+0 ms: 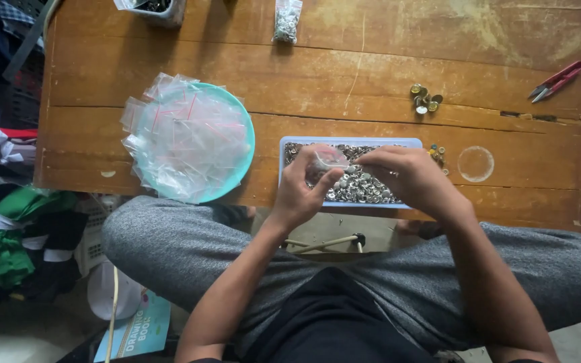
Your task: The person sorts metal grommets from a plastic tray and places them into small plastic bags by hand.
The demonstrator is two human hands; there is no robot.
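Note:
My left hand point(302, 190) holds a small clear plastic bag point(331, 158) by its mouth, just above a pale blue tray point(350, 142) filled with several small silver metal buttons point(361, 188). My right hand point(408, 177) is beside it, fingertips pinched at the bag's edge, apparently on a small metal piece that I cannot make out. Both hands hover over the tray near the front edge of a worn wooden table point(344, 60).
A teal round dish point(245, 128) piled with clear zip bags point(183, 138) sits left of the tray. Brass buttons point(425, 99), red thread snips point(556, 81), a round clear lid point(475, 163) and a filled bag point(286, 20) lie farther back. Clothes are heaped on the floor at left.

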